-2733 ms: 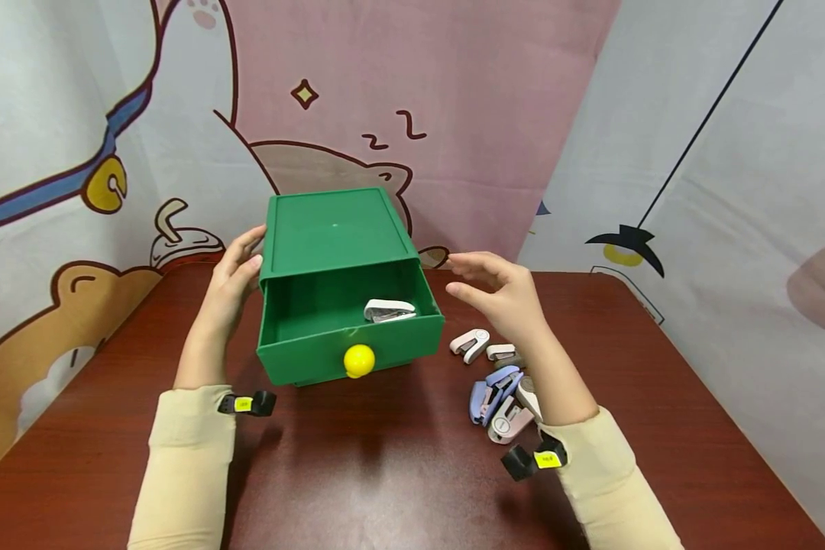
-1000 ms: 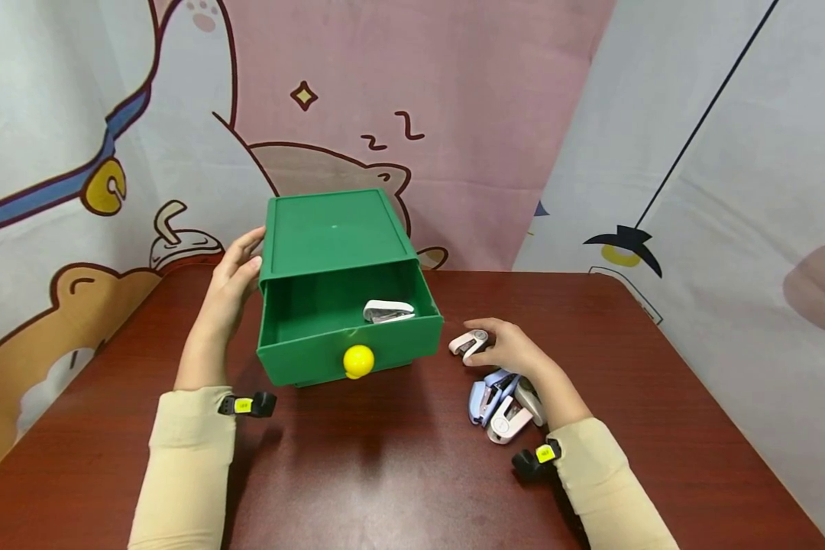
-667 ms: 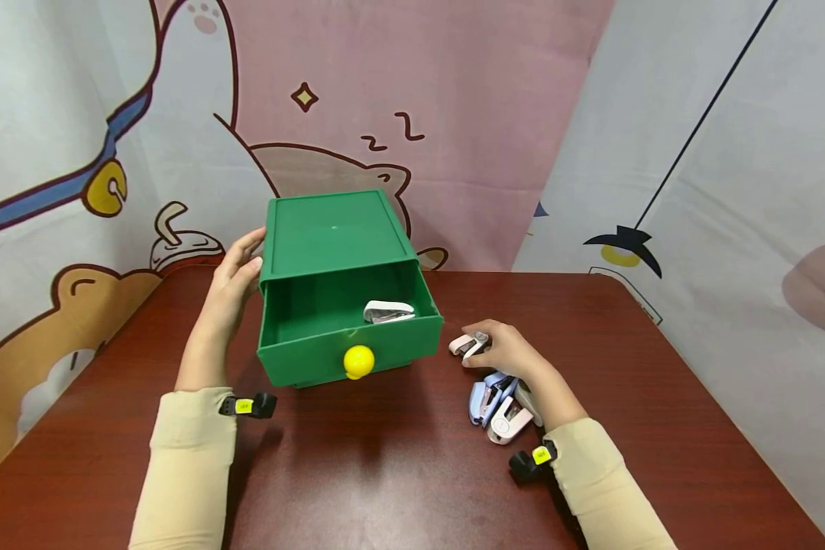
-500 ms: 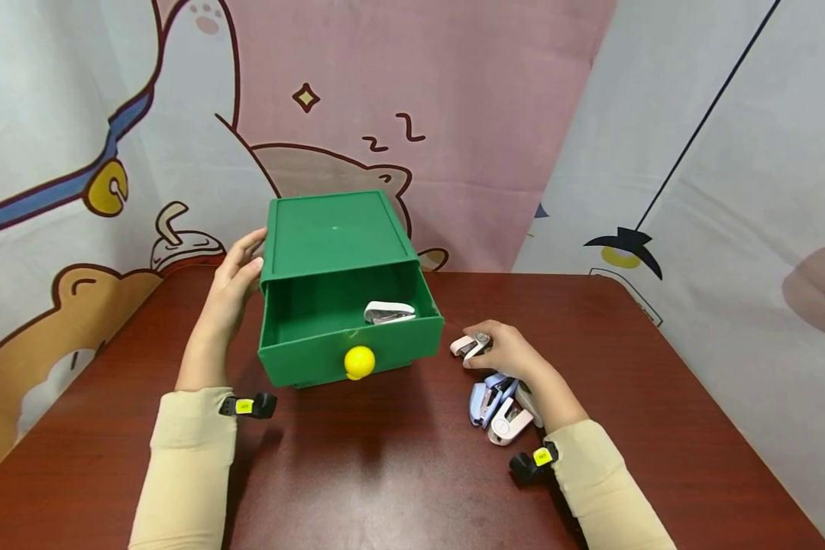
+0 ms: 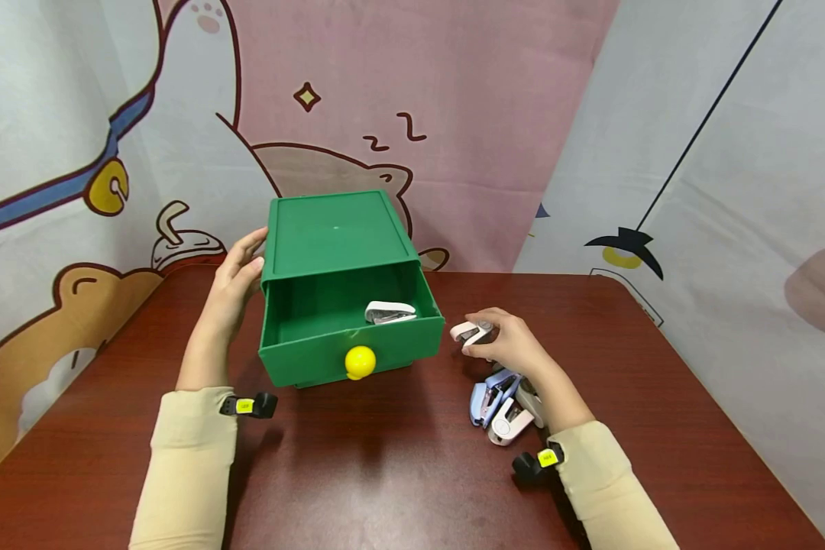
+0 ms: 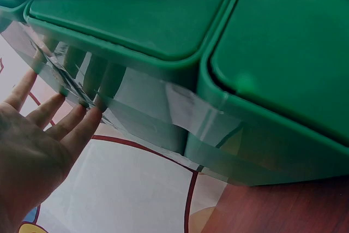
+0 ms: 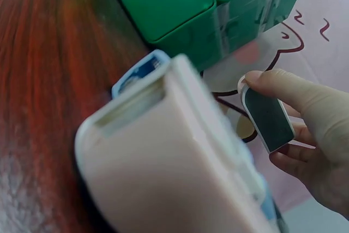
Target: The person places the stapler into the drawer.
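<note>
My right hand point(image 5: 512, 342) pinches a pale pink stapler point(image 5: 470, 333) between thumb and fingers, holding it just above the wooden table point(image 5: 385, 481), between the open green drawer point(image 5: 316, 360) and the table's far right corner, while my left hand point(image 5: 230, 290), fingers spread, rests its fingertips against the left side of the green cabinet point(image 5: 337, 237) toward the table's far edge. The only legible writing is a pair of Z-shaped letters point(image 5: 378, 143) printed on the backdrop; the yellow labels point(image 5: 244, 406) on my wrist cameras are too small to read. A white stapler point(image 5: 389, 312) lies in the drawer's right half, behind the yellow knob point(image 5: 360, 362). Nearer me, between cabinet and the table's right edge, blue staplers point(image 5: 483, 401) sit bunched with a second pale pink one point(image 5: 509, 424) and a greyish one point(image 5: 531, 401). My left wrist's view shows what the head view does not: clear tape point(image 6: 182, 105) across the cabinet's side, over a seam between green sections. My right wrist's view adds the held stapler's dark underside point(image 7: 268, 117), tilted into sight, while a blurred pale stapler fills the foreground.
</note>
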The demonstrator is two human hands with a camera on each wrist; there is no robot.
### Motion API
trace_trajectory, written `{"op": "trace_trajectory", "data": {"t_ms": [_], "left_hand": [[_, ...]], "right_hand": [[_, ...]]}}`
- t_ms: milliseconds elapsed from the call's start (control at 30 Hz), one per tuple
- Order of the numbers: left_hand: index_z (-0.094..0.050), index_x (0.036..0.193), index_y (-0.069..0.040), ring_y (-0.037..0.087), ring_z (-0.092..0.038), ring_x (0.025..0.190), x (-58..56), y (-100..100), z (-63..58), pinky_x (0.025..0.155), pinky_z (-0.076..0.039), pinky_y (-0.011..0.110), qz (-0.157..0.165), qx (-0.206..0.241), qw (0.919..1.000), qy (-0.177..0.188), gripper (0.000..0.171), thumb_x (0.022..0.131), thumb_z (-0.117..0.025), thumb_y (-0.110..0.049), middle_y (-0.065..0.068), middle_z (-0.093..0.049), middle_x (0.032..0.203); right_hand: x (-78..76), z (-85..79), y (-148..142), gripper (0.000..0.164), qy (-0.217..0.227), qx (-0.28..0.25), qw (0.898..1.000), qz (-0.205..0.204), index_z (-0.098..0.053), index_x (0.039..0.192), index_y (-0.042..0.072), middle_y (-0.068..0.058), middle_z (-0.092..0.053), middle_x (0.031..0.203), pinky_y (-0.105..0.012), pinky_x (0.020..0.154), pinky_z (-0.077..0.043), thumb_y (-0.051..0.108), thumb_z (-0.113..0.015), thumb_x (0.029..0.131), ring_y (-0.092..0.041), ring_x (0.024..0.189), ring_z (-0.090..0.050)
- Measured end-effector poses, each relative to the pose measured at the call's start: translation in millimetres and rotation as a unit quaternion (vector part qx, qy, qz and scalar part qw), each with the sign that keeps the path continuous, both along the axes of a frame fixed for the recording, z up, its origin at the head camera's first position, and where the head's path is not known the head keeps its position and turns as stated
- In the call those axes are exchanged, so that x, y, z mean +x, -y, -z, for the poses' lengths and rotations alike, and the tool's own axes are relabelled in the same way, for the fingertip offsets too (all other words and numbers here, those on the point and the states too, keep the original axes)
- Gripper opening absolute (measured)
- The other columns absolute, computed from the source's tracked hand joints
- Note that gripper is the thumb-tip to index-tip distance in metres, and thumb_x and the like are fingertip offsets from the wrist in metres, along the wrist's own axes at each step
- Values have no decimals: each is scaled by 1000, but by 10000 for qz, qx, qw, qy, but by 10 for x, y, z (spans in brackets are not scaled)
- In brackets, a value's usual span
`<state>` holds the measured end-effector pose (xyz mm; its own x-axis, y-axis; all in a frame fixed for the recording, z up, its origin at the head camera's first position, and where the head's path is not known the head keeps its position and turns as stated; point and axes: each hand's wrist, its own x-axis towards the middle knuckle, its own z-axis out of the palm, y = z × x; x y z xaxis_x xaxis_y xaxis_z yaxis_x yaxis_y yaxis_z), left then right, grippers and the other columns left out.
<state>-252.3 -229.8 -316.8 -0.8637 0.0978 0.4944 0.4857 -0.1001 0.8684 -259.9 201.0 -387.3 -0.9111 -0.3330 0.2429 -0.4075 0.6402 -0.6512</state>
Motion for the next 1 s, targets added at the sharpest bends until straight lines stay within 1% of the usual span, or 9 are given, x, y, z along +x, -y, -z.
{"op": "trace_trajectory", "data": {"t_ms": [133,233,333,500,567,700,767,833,1000], "left_hand": [[-36,147,-5,27,-31,135,-1,-2,-2,94,-40,22,6,15,10000,-6,50,99,-47,-16,17,-30,150],[-36,147,-5,26,-32,134,0,-2,-2,94,-40,23,11,19,10000,-6,50,99,-47,-16,17,-30,150],[-36,147,-5,27,-32,134,3,0,-1,94,-40,22,-4,-6,10000,1,50,99,-47,-16,17,-30,150],[-36,147,-6,26,-34,133,1,0,0,94,-40,22,-19,-11,10000,12,50,99,-47,-17,16,-30,149],[-36,147,-5,25,-35,132,-4,-3,2,94,-40,23,-6,5,10000,14,49,99,-46,-16,17,-30,149],[-36,147,-5,24,-36,131,-6,-9,2,94,-40,23,-3,0,10000,18,49,99,-44,-13,17,-31,149],[-36,147,-5,24,-36,131,-4,-10,1,94,-40,23,-8,-13,10000,16,49,99,-43,-13,17,-31,148],[-36,147,-5,24,-36,131,-2,-10,0,94,-40,23,-25,-27,10000,12,49,99,-44,-14,16,-31,148],[-37,146,-5,25,-35,133,-2,-4,-1,94,-40,22,-35,-9,10000,5,50,99,-46,-17,17,-31,149]], "right_hand": [[36,-87,9,56,-198,-64,9998,45,-66,122,6,-8,-60,120,-35,73,-45,19,-85,72,-20,95,-54],[64,-155,17,56,-210,-197,9995,96,-66,123,8,-6,-59,121,-39,77,-45,20,-85,72,-20,100,-53],[95,-222,28,56,-191,-345,9991,123,-65,124,9,-5,-59,122,-41,79,-44,22,-84,73,-20,101,-52],[150,-336,59,55,-267,-617,9976,134,-66,123,10,-2,-59,120,-38,79,-43,22,-84,73,-18,102,-52],[175,-379,74,54,-358,-745,9965,124,-66,123,11,-1,-59,119,-39,80,-43,21,-84,73,-17,102,-52],[240,-477,105,54,-602,-935,9937,141,-67,122,11,-1,-60,118,-45,82,-44,18,-85,73,-17,101,-53],[279,-536,120,54,-726,-979,9924,189,-66,123,10,-2,-60,119,-45,85,-43,18,-85,73,-18,104,-53],[318,-603,133,54,-806,-967,9916,286,-66,123,10,-1,-59,120,-44,87,-43,18,-85,73,-18,108,-52],[403,-755,153,54,-892,-1004,9896,508,-67,123,10,-3,-59,121,-45,95,-38,17,-85,72,-21,119,-48]]}}
